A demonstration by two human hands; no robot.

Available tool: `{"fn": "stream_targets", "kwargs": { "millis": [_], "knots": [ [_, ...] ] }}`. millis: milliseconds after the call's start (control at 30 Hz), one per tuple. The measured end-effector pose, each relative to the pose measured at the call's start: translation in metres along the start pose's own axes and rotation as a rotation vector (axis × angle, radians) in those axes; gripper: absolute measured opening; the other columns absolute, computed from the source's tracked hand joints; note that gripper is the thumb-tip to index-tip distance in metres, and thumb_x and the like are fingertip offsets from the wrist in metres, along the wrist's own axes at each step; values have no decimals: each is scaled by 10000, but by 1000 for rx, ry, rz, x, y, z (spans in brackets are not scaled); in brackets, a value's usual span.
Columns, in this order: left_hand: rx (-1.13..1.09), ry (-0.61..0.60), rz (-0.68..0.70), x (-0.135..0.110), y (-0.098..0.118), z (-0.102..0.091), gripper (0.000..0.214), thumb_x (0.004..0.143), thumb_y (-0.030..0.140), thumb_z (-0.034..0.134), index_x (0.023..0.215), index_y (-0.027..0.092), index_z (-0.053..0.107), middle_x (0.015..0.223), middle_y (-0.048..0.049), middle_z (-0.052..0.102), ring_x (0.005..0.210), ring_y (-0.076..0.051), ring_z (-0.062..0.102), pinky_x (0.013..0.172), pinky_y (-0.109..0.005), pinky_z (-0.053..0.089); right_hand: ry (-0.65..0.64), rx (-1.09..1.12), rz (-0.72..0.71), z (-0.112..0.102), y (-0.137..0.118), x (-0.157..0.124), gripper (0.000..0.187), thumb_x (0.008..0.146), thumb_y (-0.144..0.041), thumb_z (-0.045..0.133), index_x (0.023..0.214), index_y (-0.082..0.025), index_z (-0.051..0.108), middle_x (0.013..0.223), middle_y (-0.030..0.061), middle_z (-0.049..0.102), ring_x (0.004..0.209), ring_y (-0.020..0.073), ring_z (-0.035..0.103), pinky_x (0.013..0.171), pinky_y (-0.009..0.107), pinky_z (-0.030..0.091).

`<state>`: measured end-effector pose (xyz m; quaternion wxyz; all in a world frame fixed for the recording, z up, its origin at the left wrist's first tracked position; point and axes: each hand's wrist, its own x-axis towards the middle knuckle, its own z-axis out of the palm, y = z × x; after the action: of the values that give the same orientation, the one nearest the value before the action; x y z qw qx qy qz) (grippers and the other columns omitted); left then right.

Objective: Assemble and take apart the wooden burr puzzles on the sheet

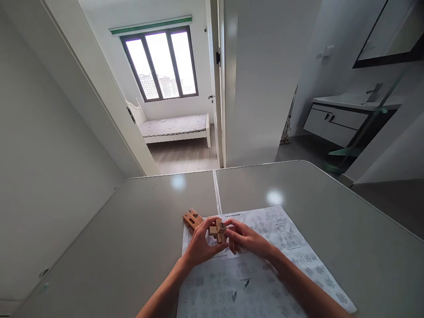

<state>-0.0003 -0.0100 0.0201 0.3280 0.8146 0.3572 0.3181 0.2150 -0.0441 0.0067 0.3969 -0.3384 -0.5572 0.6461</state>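
Between my two hands is a wooden burr puzzle [217,230], made of interlocking notched blocks, with a dark mark on one face. My left hand [202,243] grips it from the left, thumb below and fingers above. From the right, my right hand [243,236] pinches its side with bent fingers. Loose notched wooden pieces [192,219] lie just beyond my left hand, some with dark marks. Beneath both hands a large printed sheet [238,282] is spread out, covered in small diagrams.
The grey table [132,247] has rounded far corners and a seam [217,192] down its middle. A wall [59,132] runs along the left. Past the far edge are a doorway with a bed [175,126], and a washbasin cabinet [338,119] at the right.
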Motion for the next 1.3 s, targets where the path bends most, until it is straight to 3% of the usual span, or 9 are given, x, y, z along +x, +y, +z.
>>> {"fn": "stream_targets", "kwargs": {
  "millis": [200,367,600,867,1067,1300],
  "knots": [
    [-103,-79,17,1,-2,-1,498,810,293,801,1271,256,614,1198,-41,763,1025,-238,728,964,-357,557,-86,-39,9,-1,-3,0,542,951,-710,617,1079,-187,668,765,-6,655,595,141,656,509,228,466],
    [-130,-146,36,1,-2,-1,511,824,400,819,1276,250,632,1188,-60,779,1069,-266,735,1009,-373,541,-157,-101,-24,-3,-4,-3,436,995,-603,622,1020,-184,740,736,6,669,617,143,639,559,241,493],
    [-112,-156,39,1,1,-3,514,810,433,820,1257,251,645,1143,-53,789,1026,-263,739,960,-344,529,-131,-121,-37,-5,-1,-4,413,984,-579,642,910,-185,738,647,-29,587,553,120,531,582,259,457],
    [-106,-184,60,0,6,-3,525,831,420,789,1287,234,609,1166,-64,779,1042,-264,739,980,-356,547,-106,-145,-35,-5,2,-5,421,961,-574,683,1018,-164,758,608,-47,530,546,115,469,554,254,402],
    [-123,-169,64,-2,8,-3,593,809,420,849,1317,245,595,1256,-83,769,1115,-278,736,1016,-369,544,-53,-175,-30,-5,8,-3,480,910,-641,713,940,-162,732,631,-42,505,559,111,429,540,257,359],
    [-136,-163,82,-3,6,-1,595,804,407,869,1316,262,603,1247,-70,769,1100,-268,739,1002,-349,534,-80,-184,-26,-5,6,-4,461,923,-633,706,945,-172,719,653,-40,534,580,120,478,561,258,393]
  ]
}}
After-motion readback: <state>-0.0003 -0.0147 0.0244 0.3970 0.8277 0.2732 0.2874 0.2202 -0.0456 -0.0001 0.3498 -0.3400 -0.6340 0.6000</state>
